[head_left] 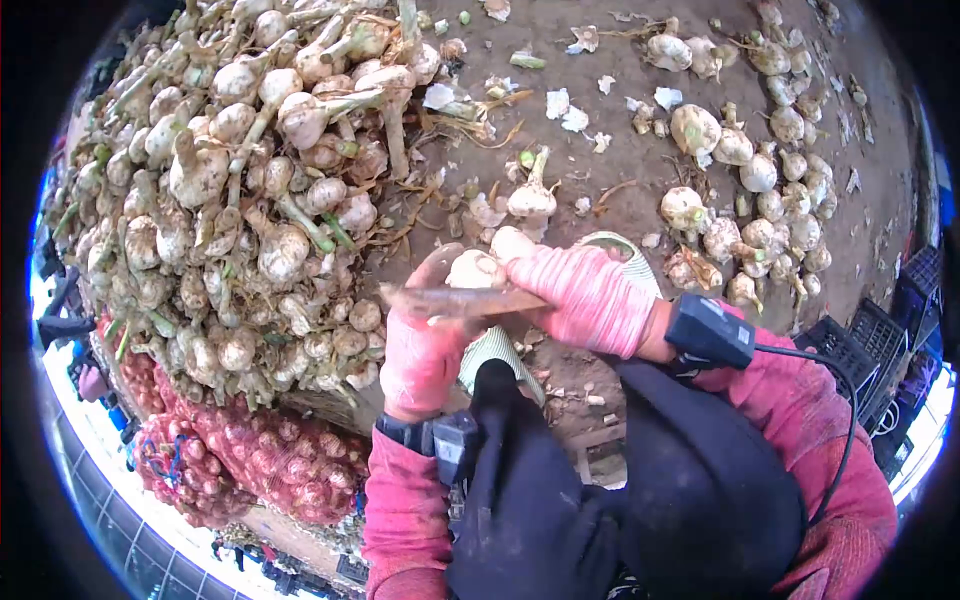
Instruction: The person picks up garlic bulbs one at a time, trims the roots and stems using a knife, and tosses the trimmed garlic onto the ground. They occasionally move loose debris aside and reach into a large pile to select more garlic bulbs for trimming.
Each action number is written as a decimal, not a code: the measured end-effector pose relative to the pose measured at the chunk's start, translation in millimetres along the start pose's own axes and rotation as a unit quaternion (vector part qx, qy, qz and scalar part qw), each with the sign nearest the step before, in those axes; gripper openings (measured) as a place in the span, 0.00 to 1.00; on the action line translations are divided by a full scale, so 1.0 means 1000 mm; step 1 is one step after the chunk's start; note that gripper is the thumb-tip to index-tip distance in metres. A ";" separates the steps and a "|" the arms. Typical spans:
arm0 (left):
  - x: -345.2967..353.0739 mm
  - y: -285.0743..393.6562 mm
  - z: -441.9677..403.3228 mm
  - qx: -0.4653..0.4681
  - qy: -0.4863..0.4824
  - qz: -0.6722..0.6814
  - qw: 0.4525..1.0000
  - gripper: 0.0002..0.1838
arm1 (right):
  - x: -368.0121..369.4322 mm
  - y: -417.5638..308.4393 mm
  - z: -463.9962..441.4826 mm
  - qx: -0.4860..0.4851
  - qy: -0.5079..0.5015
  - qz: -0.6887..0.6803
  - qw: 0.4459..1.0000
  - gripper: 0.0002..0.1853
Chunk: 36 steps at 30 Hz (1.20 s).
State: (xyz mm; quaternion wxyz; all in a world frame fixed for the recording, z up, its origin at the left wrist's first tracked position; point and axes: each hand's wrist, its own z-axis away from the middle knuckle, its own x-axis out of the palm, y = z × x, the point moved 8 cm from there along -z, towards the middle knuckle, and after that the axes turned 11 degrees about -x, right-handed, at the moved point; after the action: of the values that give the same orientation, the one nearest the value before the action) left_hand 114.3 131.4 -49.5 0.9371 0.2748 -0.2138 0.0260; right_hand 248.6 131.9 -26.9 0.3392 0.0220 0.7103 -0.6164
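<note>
My left hand (428, 345), in a pinkish wrap, is closed around a pale garlic bulb (474, 270) in front of my knees. My right hand (592, 300), wrapped the same way, grips a knife whose brownish, dirty blade (460, 301) crosses in front of the bulb and my left fingers. Its handle is hidden in my fist. Whether the edge touches the bulb, I cannot tell. Just beyond my hands, a single garlic bulb with a short stem (533, 198) lies on the ground.
A big heap of stemmed garlic (230, 180) rises at the left. Red net sacks of bulbs (270, 450) lie below it. Trimmed bulbs (765, 230) are spread along the right, with dark crates (880, 345) beyond. Peel scraps (570, 112) litter the dirt floor (620, 150).
</note>
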 end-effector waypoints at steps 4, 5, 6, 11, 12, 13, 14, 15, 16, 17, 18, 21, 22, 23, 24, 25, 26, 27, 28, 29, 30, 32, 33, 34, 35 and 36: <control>0.005 0.010 0.015 0.096 0.038 -0.212 0.972 0.34 | 0.013 -0.017 0.008 -0.047 -0.051 0.061 0.996 0.20; 0.007 0.013 0.021 0.095 0.062 -0.299 0.947 0.34 | 0.015 -0.023 0.008 -0.061 -0.045 0.062 0.995 0.21; 0.007 0.013 0.025 0.092 0.084 -0.384 0.915 0.33 | 0.015 -0.027 0.009 -0.060 -0.045 0.061 0.995 0.21; 0.010 0.008 0.038 0.148 0.087 -0.394 0.903 0.27 | 0.019 -0.036 0.016 -0.047 -0.064 0.097 0.992 0.22; 0.011 0.005 0.038 0.149 0.087 -0.393 0.903 0.27 | 0.021 -0.036 0.017 -0.043 -0.079 0.105 0.990 0.22; 0.009 0.003 0.039 0.150 0.093 -0.364 0.914 0.28 | 0.022 -0.036 0.017 -0.042 -0.079 0.105 0.990 0.22; 0.007 0.001 0.041 0.149 0.099 -0.336 0.925 0.28 | 0.020 -0.041 0.019 -0.065 -0.060 0.113 0.990 0.23; 0.003 -0.002 0.042 0.137 0.108 -0.298 0.939 0.27 | 0.016 -0.047 0.019 -0.090 -0.041 0.122 0.988 0.24; 0.006 0.000 0.042 0.139 0.108 -0.297 0.939 0.27 | 0.014 -0.048 0.020 -0.092 -0.042 0.124 0.987 0.24; 0.006 0.002 0.043 0.130 0.112 -0.253 0.952 0.26 | 0.010 -0.051 0.022 -0.102 -0.024 0.120 0.987 0.25; 0.005 0.002 0.044 0.118 0.117 -0.210 0.963 0.26 | 0.008 -0.056 0.023 -0.112 -0.006 0.112 0.987 0.25; 0.006 0.004 0.045 0.123 0.104 -0.193 0.968 0.25 | 0.013 -0.050 0.024 -0.099 -0.040 0.142 0.984 0.26; 0.007 0.003 0.044 0.121 0.102 -0.192 0.969 0.25 | 0.014 -0.045 0.024 -0.107 -0.043 0.122 0.986 0.25; 0.014 0.005 0.044 0.137 0.094 -0.279 0.946 0.24 | 0.010 -0.037 0.024 -0.121 0.003 0.124 0.985 0.24; 0.020 0.007 0.045 0.154 0.087 -0.363 0.915 0.24 | 0.009 -0.030 0.023 -0.120 0.014 0.117 0.986 0.20; 0.017 0.003 0.043 0.105 0.099 -0.322 0.936 0.23 | 0.011 -0.026 0.026 -0.131 0.049 0.116 0.983 0.18; 0.019 0.007 0.044 0.107 0.100 -0.322 0.935 0.23 | 0.010 -0.023 0.029 -0.142 0.085 0.116 0.979 0.16; 0.020 0.006 0.044 0.077 0.094 -0.312 0.942 0.22 | 0.015 -0.009 0.030 -0.108 0.052 0.144 0.982 0.15; 0.022 0.004 0.047 0.044 0.087 -0.302 0.948 0.22 | 0.017 0.008 0.032 -0.071 0.018 0.171 0.982 0.13; 0.039 0.012 0.058 0.079 0.005 -0.287 0.955 0.20 | 0.012 0.056 0.037 0.095 -0.047 0.195 0.975 0.08; 0.041 0.012 0.065 0.027 -0.050 -0.223 0.973 0.19 | -0.003 0.080 0.054 0.124 -0.013 0.231 0.965 0.10; 0.006 0.008 0.045 0.016 0.094 -0.326 0.940 0.22 | -0.038 0.087 0.073 0.161 0.207 0.014 0.965 0.11; -0.009 -0.002 0.029 -0.012 0.122 -0.222 0.967 0.29 | -0.049 0.089 0.080 0.181 0.259 -0.013 0.949 0.10; -0.003 -0.004 0.023 0.016 0.085 -0.216 0.973 0.34 | -0.062 0.094 0.088 0.199 0.312 -0.037 0.928 0.10; 0.014 -0.006 0.020 0.029 0.014 -0.092 0.995 0.35 | -0.076 0.099 0.097 0.256 0.373 -0.096 0.886 0.10; 0.028 -0.009 0.023 0.038 -0.050 0.040 0.997 0.37 | -0.087 0.100 0.108 0.314 0.424 -0.156 0.835 0.09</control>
State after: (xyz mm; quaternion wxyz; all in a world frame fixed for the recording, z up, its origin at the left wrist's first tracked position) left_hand 132.2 110.1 -25.2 0.9125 0.3020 -0.2700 0.0573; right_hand 409.7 93.9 -69.6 -0.1204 0.2757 0.5464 -0.7816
